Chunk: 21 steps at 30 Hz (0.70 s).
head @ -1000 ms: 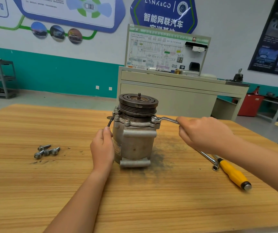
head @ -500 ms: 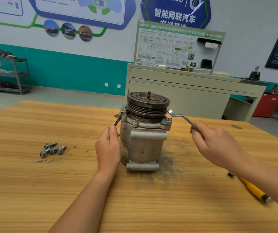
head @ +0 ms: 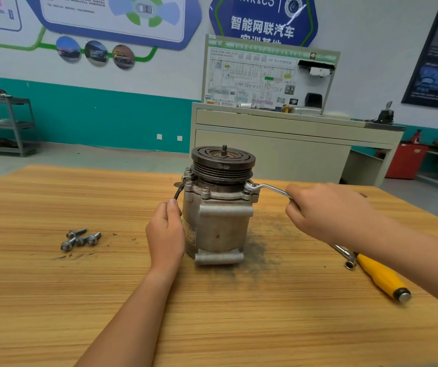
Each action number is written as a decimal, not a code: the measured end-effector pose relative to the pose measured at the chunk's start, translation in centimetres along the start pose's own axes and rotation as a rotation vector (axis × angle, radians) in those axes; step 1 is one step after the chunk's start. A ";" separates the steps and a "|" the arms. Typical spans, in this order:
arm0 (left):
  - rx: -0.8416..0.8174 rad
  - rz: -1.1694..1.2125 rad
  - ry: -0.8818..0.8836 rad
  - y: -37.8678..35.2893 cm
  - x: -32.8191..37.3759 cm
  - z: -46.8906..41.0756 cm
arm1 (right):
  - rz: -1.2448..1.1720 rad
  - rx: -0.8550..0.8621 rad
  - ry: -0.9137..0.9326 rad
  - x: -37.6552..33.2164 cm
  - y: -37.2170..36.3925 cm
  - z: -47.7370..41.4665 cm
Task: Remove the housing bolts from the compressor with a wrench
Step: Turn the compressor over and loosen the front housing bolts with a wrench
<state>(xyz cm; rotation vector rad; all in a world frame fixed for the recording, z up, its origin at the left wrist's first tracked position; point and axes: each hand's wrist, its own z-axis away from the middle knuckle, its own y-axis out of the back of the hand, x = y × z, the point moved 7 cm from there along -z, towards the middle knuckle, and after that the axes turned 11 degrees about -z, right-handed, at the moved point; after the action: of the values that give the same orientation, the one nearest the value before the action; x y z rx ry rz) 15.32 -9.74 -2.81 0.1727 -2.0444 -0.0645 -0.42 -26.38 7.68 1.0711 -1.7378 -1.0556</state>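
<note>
- R hand (head: 326, 213) curls tight round the wrench (head: 270, 188) handle; its ring end sits on the right-side flange bolt (head: 249, 191).
- L hand (head: 166, 231) clasps the compressor (head: 220, 226) on its left side, thumb up; unit stands upright on the table (head: 53, 300).
- Done: approx. 3 loose bolts (head: 80, 238) lie well to the left.
- Left: this one plus at least the front bolt (head: 205, 192); far side hidden.

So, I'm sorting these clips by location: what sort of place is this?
Probably an automotive training workshop: a grey metal compressor stands on a wooden workbench, a beige trainer console with a wiring-diagram panel sits behind, and blue car-themed wall posters hang above.
</note>
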 end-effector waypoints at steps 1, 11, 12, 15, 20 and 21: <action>0.000 0.004 -0.002 0.0 0.1 0.0 | 0.039 -0.012 0.008 -0.2 0.3 -0.2; -0.010 0.009 0.001 0.0 0.1 0.2 | 0.303 -0.082 0.156 -2.2 1.5 0.4; -0.011 0.011 0.001 0.0 0.1 0.3 | 0.302 -0.092 0.152 -1.9 1.5 0.2; -0.018 0.016 0.000 0.0 0.1 0.3 | 0.372 -0.113 0.172 -1.3 1.7 -0.6; -0.019 0.022 0.003 -0.1 0.2 0.3 | 0.437 -0.071 0.173 0.0 1.5 -3.4; -0.021 0.022 0.004 -0.1 0.2 0.3 | 0.396 -0.034 0.162 0.0 1.4 -4.1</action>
<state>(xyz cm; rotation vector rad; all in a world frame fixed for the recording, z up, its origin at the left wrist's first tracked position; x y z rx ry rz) 14.96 -9.84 -2.82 0.1370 -2.0407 -0.0714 3.04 -26.93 10.23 0.7281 -1.7022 -0.7268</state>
